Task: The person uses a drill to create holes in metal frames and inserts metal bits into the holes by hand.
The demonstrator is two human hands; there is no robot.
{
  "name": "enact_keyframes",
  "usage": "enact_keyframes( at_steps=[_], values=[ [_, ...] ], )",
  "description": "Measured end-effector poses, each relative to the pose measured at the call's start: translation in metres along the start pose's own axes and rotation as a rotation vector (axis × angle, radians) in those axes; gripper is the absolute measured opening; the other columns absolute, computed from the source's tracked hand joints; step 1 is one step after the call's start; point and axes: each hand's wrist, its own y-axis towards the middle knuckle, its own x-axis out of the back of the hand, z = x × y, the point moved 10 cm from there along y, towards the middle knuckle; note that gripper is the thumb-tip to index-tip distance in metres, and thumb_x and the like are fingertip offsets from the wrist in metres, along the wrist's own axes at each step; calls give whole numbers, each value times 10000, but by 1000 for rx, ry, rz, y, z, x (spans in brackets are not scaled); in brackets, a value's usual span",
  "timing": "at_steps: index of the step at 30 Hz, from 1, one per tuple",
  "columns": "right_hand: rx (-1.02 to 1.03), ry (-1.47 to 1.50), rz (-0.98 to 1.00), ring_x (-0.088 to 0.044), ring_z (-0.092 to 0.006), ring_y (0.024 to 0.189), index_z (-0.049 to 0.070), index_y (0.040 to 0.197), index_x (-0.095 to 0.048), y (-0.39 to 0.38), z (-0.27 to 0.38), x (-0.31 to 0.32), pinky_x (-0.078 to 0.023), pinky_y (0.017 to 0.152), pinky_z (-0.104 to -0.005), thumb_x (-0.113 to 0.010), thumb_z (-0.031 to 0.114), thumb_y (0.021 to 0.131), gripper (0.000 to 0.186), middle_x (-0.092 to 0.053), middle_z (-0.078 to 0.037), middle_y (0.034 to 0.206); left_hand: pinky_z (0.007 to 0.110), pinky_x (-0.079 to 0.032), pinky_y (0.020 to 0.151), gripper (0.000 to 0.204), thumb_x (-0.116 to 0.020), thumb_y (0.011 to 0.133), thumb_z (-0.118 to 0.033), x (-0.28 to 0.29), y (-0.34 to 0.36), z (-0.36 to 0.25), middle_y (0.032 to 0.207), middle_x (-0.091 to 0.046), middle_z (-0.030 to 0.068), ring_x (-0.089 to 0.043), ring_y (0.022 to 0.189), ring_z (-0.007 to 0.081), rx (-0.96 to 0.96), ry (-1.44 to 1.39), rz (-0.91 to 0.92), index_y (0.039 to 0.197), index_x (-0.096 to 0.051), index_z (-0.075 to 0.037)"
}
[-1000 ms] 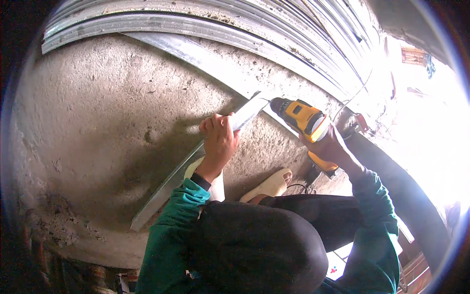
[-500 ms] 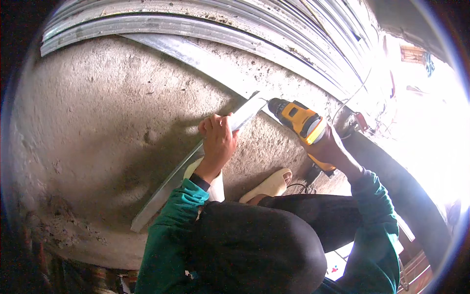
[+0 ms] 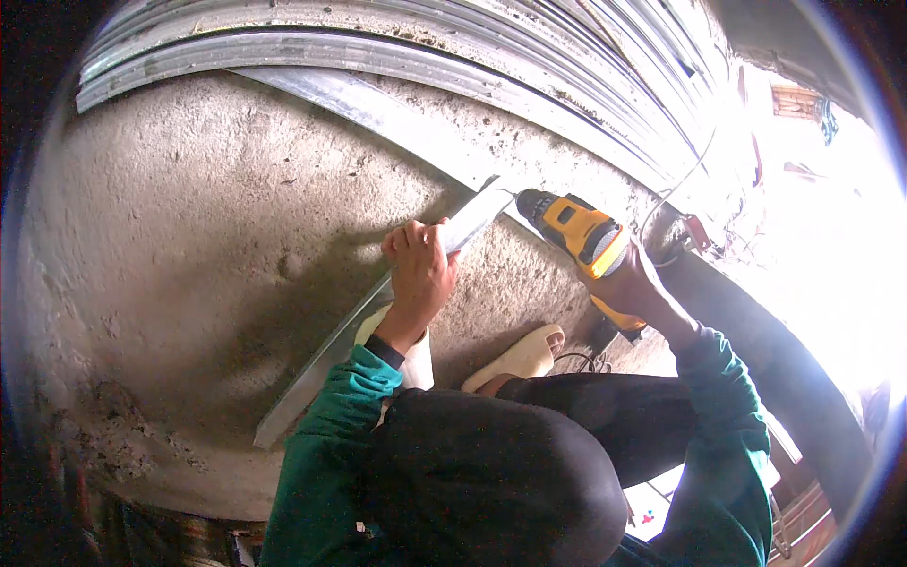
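Note:
My left hand [image 3: 421, 274] is closed around a slanting metal channel [image 3: 318, 375], gripping it below its upper end. In my right hand [image 3: 631, 283] is a yellow and black cordless drill [image 3: 581, 231], held by its handle. Its chuck points left, and the thin bit meets the side of the channel near that upper end. Glare washes out the exact contact spot. Just beyond, the channel's end lies over a long flat metal strip [image 3: 378, 114] that runs diagonally across the floor.
Several long metal profiles [image 3: 283, 42] lie along the far side. The rough concrete floor [image 3: 170, 236] spreads to the left. Cream slippers [image 3: 520, 359] are on my feet, with a black cable [image 3: 578, 359] beside one. A dark beam [image 3: 756, 331] and strong glare occupy the right.
Almost nothing differs. The drill's handle end has shifted very slightly, while the bit stays at the same place on the channel and my left hand keeps its grip.

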Motion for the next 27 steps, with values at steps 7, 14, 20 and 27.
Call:
enact_keyframes(
  at_steps=[7,14,20,27],
  values=[
    [-24,38,95,-517,-403,1021,-44,1217,-414,11,21,8,-446,857,-469,-771,248,660,724,-489,-260,1105,471,-343,828,575,-752,645,-212,-3,-2,4,950,-471,124,-477,950,331,34,-42,35,1147,-502,-86],
    [-27,-15,5,-517,-412,1017,-41,1257,-396,-2,-10,-6,-427,903,-474,-749,224,677,728,-498,-251,1103,470,-344,819,583,-752,643,-211,-3,-1,3,952,-470,124,-475,947,330,27,-39,30,1154,-500,-87],
    [-64,21,-3,-511,-423,1017,-38,1251,-397,0,0,3,-429,891,-482,-745,210,662,728,-487,-261,1123,458,-336,810,513,-727,677,-205,6,5,-5,929,-453,117,-469,893,288,-7,-8,8,1110,-487,-72],
    [119,-37,-71,-573,-336,895,21,1079,-530,-3,6,0,-468,789,-415,-679,226,729,433,-583,-161,975,433,-406,743,324,-746,682,-190,121,53,-134,910,-526,83,-519,844,267,-555,-905,-220,932,-567,-86]
  ],
)
